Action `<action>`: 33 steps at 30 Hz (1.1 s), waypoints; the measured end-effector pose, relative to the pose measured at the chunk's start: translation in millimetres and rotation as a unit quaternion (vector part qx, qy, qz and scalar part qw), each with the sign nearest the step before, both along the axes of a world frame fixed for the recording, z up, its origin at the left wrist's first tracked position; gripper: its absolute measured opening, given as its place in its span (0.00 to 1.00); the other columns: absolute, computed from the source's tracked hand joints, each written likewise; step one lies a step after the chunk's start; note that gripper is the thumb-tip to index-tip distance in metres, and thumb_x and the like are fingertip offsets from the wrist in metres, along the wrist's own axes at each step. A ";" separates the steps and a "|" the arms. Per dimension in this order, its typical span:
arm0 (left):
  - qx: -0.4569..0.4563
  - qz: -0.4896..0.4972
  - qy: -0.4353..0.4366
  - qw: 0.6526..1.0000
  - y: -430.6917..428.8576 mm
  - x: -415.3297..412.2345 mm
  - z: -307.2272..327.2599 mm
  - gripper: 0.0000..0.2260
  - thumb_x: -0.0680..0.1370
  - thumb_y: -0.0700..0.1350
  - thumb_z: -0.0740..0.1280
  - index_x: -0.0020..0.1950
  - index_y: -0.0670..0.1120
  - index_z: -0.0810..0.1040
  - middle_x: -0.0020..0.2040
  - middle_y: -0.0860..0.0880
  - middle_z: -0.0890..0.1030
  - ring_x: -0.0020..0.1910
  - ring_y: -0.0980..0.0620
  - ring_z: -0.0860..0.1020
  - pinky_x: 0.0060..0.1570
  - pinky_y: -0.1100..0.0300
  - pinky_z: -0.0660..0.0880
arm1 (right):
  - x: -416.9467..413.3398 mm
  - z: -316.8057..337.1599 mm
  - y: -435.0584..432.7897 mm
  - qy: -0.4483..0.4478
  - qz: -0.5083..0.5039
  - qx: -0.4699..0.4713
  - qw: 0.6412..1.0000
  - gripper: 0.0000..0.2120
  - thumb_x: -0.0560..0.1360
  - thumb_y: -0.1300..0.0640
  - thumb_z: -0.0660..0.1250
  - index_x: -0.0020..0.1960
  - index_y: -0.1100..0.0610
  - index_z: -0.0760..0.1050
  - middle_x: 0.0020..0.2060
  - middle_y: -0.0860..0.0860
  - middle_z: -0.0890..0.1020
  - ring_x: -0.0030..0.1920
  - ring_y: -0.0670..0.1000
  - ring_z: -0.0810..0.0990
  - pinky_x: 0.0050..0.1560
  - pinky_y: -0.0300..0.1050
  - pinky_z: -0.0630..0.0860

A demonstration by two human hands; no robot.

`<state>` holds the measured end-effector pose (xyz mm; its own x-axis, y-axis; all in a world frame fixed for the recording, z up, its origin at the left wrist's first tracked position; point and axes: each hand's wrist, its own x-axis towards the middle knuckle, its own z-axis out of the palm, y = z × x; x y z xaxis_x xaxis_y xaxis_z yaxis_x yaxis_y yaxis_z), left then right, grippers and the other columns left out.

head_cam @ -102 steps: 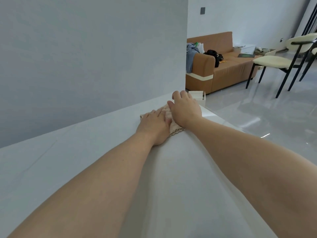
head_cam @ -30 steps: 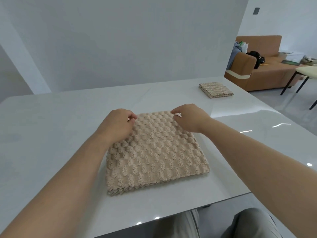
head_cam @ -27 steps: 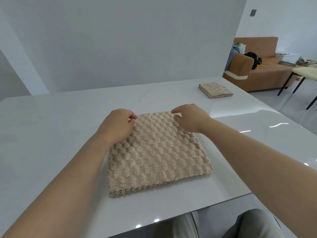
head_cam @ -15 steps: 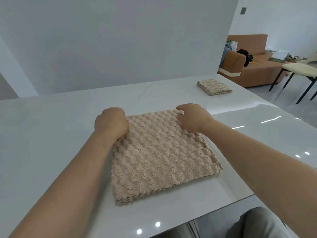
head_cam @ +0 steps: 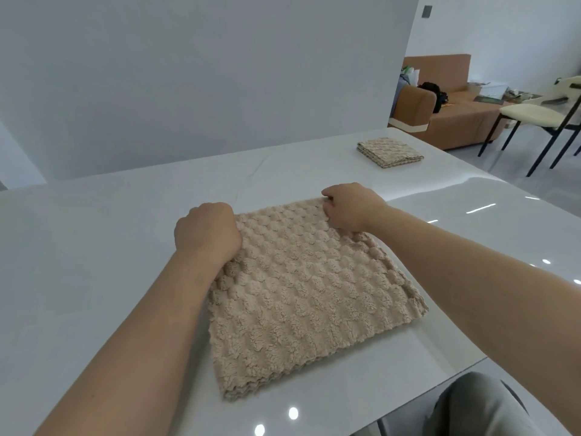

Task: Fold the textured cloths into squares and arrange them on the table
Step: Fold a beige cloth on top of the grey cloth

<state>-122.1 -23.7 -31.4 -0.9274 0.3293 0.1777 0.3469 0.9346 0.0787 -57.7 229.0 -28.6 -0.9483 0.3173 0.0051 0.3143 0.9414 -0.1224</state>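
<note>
Glossy white worktop (head_cam: 94, 247) fills your view, with a grey wall (head_cam: 188, 73) behind and a tan sofa (head_cam: 452, 121) and cream chair (head_cam: 531, 114) off to your right. Your beige cloth (head_cam: 308, 294) lies flat near the front edge; your left hand (head_cam: 206, 234) and right hand (head_cam: 352, 209) each have the grip curled on a far corner. A folded cloth (head_cam: 390, 152) sits well apart, far right.

Bare tabletop (head_cam: 94, 247) runs wide to the left of the spread cloth (head_cam: 308, 294) and past its far edge up to the wall (head_cam: 188, 89) — a hard stop along the back. The folded cloth (head_cam: 390, 152) takes the far right corner, with a band of open surface between the two cloths. The two forearms (head_cam: 151, 325) flank the spread cloth's sides.
</note>
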 end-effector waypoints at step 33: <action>0.430 -0.068 -0.249 0.865 3.8 47.8 99.1 0.11 0.74 0.46 0.78 0.50 0.42 0.80 0.38 0.43 0.85 0.41 0.40 0.82 0.45 0.47 0.80 | 32.9 89.0 0.4 0.113 0.115 -0.271 0.949 0.10 0.76 0.58 0.69 0.56 0.49 0.77 0.46 0.58 0.85 0.34 0.52 0.80 0.34 0.47 0.80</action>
<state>-74.3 -19.8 67.7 -0.9222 0.3867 0.0009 0.1723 0.4086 0.8963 -24.8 229.4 60.5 -0.9870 0.1164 0.1113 0.0166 0.7609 -0.6486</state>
